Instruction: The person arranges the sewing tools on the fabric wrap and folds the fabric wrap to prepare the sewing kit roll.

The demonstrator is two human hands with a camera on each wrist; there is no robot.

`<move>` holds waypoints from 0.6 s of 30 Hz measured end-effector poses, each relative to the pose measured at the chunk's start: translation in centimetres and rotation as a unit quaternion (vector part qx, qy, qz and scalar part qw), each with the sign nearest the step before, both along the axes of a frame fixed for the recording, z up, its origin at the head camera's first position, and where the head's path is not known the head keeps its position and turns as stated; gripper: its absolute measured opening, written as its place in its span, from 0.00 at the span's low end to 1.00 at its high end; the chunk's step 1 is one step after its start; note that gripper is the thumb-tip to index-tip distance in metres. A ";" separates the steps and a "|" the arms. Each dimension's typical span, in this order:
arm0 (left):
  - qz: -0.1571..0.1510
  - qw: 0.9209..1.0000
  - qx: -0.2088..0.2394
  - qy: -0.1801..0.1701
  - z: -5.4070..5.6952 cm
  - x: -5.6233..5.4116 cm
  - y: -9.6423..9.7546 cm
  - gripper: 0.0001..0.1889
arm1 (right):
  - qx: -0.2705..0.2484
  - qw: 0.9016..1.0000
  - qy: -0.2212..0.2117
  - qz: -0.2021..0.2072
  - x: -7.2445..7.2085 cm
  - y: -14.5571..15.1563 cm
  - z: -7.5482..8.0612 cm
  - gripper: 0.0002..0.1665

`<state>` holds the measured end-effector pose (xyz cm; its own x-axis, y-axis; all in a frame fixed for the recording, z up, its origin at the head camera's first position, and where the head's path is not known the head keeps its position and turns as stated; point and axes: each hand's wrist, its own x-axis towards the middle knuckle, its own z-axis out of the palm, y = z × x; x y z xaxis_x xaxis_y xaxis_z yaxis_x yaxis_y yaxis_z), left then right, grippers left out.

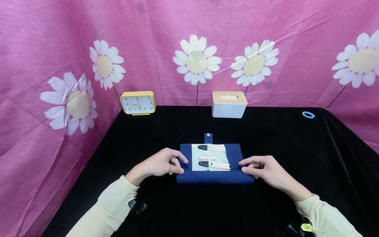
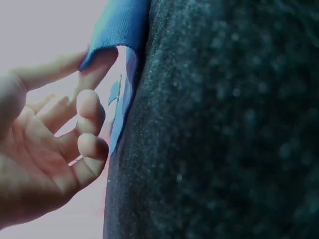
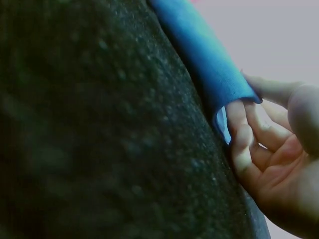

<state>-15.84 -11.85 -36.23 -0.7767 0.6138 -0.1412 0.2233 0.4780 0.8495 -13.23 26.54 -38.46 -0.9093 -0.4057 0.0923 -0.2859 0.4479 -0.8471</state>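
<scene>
A dark blue fabric roll-up case (image 1: 214,177) lies on the black cloth, its near edge folded over. Its pale inner panel (image 1: 195,164) shows two black-and-white tools (image 1: 220,165) of unclear kind and a small pinkish piece (image 1: 204,158) under a pale strap (image 1: 209,153). My left hand (image 1: 161,163) pinches the left end of the fold, thumb outside and a finger inside the curl in the left wrist view. At the right end, my right hand (image 1: 266,169) pinches the blue fold (image 3: 209,59) likewise, with fingers reaching into its opening.
A tab with a snap (image 1: 208,135) sticks out from the case's far side. Along the back stand a yellow clock (image 1: 138,102) and a white tissue box (image 1: 228,108) with a wooden top. A light blue ring (image 1: 308,115) lies at the back right, before a pink flowered curtain (image 1: 154,39).
</scene>
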 end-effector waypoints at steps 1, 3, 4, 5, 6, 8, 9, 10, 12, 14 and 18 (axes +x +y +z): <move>0.004 1.000 0.001 0.001 0.0 0.0 0.0 0.15 | 0.001 1.000 -0.002 0.001 -0.1 0.0 0.0 0.13; 0.014 1.000 0.003 0.002 -0.1 0.0 0.1 0.14 | 0.003 1.000 -0.005 0.001 -0.4 0.0 0.0 0.13; 0.018 1.000 0.003 0.003 -0.2 0.0 0.2 0.14 | 0.004 1.000 -0.007 0.000 -0.5 0.0 0.0 0.13; 0.023 1.000 0.005 0.003 -0.2 0.0 0.2 0.14 | 0.006 1.000 -0.009 0.000 -0.6 0.0 0.0 0.14; 0.027 1.000 0.005 0.003 -0.3 0.0 0.2 0.14 | 0.008 1.000 -0.009 -0.001 -0.7 0.0 -0.1 0.14; 0.033 0.999 0.008 0.004 -0.4 0.0 0.2 0.13 | 0.013 1.000 -0.007 0.000 -0.8 0.0 -0.2 0.14; 0.035 0.999 0.009 0.003 -0.4 0.0 0.3 0.13 | 0.014 1.000 -0.006 0.000 -0.9 0.0 -0.2 0.14; 0.038 0.999 0.010 0.002 -0.5 -0.1 0.2 0.13 | 0.017 1.000 -0.004 0.001 -1.0 0.0 -0.3 0.14; 0.041 0.999 0.014 0.000 -0.6 -0.1 0.3 0.12 | 0.019 1.000 -0.001 0.002 -1.1 0.0 -0.3 0.14; 0.043 0.999 0.018 -0.003 -0.7 -0.2 0.3 0.11 | 0.023 1.000 -0.001 0.002 -1.2 0.0 -0.3 0.14; 0.046 0.999 0.022 -0.006 -0.9 -0.4 0.4 0.08 | 0.032 0.999 -0.003 0.003 -1.2 0.1 -0.4 0.14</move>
